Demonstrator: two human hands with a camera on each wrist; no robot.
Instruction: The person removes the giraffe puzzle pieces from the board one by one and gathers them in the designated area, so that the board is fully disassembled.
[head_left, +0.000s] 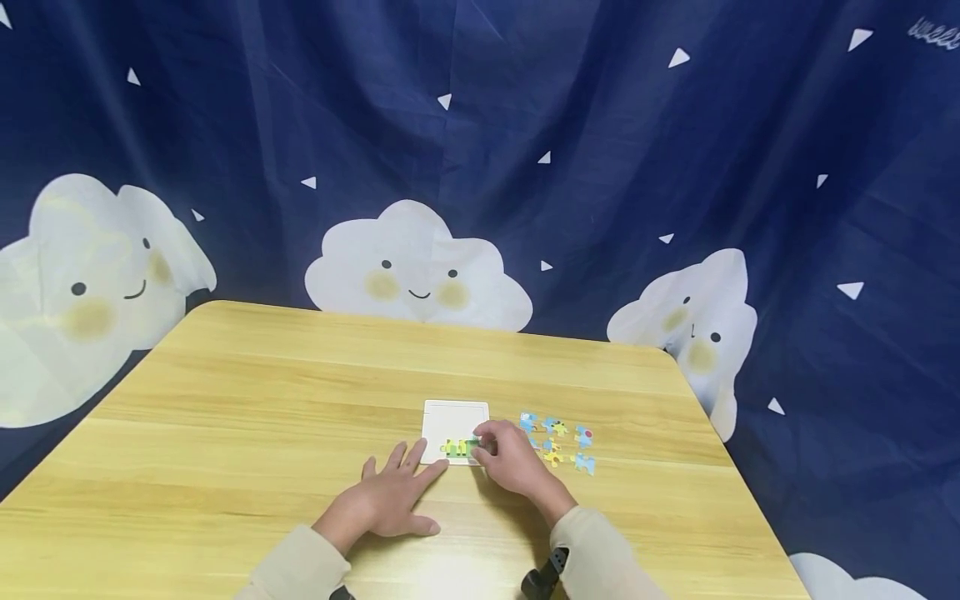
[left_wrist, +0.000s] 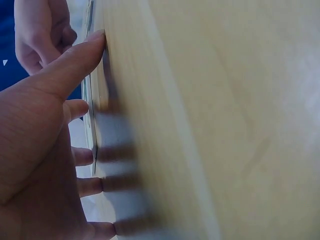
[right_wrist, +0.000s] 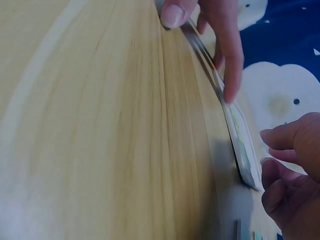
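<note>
A white square puzzle tray [head_left: 455,417] lies on the wooden table, with a few joined green and yellow jigsaw pieces [head_left: 456,448] along its lower edge. My left hand [head_left: 392,498] spreads beside the tray's lower left corner, its fingertips touching the tray's edge; the left wrist view shows the fingers [left_wrist: 82,156] along that edge. Over the lower right corner is my right hand [head_left: 517,457]. The right wrist view shows that hand [right_wrist: 295,160] with bent fingers, thumb and forefinger tips apart, and no piece visible between them.
Several loose jigsaw pieces [head_left: 585,436], blue, yellow and red, lie on the table right of the tray, partly behind the right hand. A dark blue curtain [head_left: 600,125] with smiling clouds hangs behind the wooden table [head_left: 247,400]. A black device is on the right wrist.
</note>
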